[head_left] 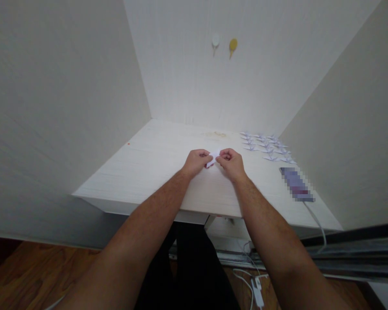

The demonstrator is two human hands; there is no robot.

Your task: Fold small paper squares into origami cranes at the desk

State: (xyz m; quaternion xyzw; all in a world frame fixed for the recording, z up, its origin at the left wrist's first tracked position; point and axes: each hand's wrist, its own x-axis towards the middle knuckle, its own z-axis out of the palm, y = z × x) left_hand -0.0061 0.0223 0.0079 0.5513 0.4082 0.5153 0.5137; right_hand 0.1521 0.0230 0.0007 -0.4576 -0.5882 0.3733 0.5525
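Between my two hands is a small white piece of folded paper, held just above the middle of the white desk. My left hand pinches its left side between thumb and fingers. On the other side, my right hand is closed on the right part of the same paper. The fingers cover much of it, so its exact folds cannot be made out. To the right of my right hand, several white folded paper cranes lie in rows near the back right of the desk.
A phone-like device, blurred out, lies at the desk's right side with a white cable running over the edge. Walls enclose the desk on three sides. Two hooks, one yellow, hang on the back wall. A power strip lies on the floor.
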